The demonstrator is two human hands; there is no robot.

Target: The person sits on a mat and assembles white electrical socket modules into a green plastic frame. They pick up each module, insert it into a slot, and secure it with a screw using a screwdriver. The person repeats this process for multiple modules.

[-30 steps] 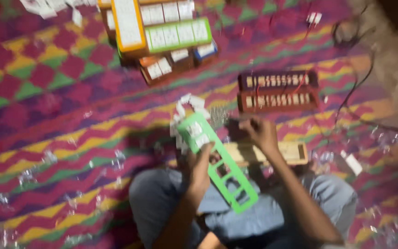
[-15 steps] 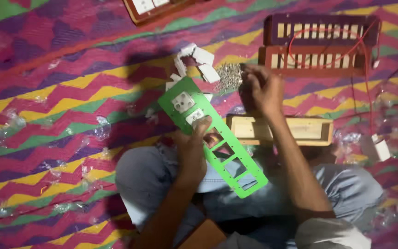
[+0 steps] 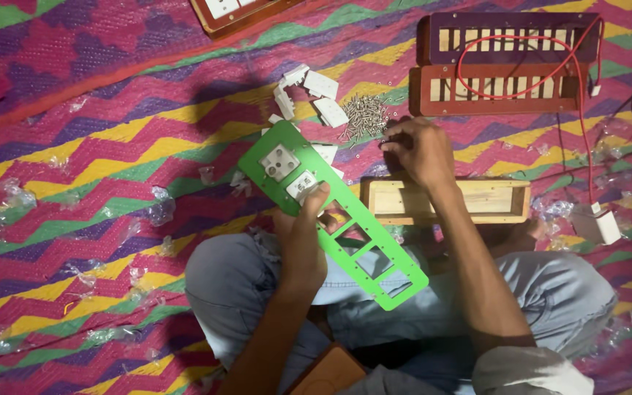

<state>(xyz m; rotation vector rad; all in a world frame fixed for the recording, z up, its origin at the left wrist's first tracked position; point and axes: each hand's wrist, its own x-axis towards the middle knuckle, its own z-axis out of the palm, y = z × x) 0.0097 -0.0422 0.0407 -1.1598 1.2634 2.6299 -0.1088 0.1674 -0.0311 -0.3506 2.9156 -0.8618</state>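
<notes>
My left hand (image 3: 303,235) grips a long green switch plate (image 3: 388,279) by its middle, holding it tilted above my lap. Two white fittings sit in its upper end; the other cut-outs are open. My right hand (image 3: 416,148) reaches forward over an open wooden box (image 3: 448,200), fingers pinched down at the edge of a pile of small metal screws (image 3: 365,117) on the mat. Whether a screw is between the fingers cannot be made out. Loose white switch parts (image 3: 321,96) lie just left of the screws.
Two slotted wooden frames (image 3: 502,91) with a red wire looped over them lie at the far right. A white adapter block (image 3: 600,224) rests at the right. Another wooden board (image 3: 239,13) with white switches shows at the top edge. Clear plastic scraps litter the zigzag mat.
The view has moved closer and down over the work. My right hand has reached forward from the wooden box to the screw pile. The green plate stays in my left hand.
</notes>
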